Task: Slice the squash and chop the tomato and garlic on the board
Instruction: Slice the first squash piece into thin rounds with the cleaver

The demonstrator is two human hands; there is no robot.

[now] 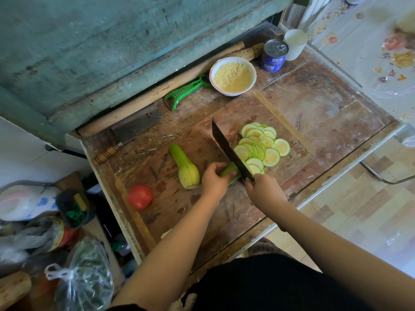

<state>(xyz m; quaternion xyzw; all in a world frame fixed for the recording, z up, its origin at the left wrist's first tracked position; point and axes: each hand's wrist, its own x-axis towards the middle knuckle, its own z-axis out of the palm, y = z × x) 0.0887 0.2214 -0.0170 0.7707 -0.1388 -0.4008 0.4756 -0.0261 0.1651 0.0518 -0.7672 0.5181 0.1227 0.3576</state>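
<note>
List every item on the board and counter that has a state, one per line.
Squash piece in hand: partly sliced, held by left hand.
Knife: gripped by right hand, blade against the squash.
Slices: cut, piled right of the blade.
Second squash piece: unsliced, lying apart.
Tomato: whole.
Can: sealed, tab intact.
Bowl: filled with yellow meal.
Cleaver: idle.

Worn teal wall (112,41), scarred wooden table (325,113), tiled floor (359,209), daylight
</note>
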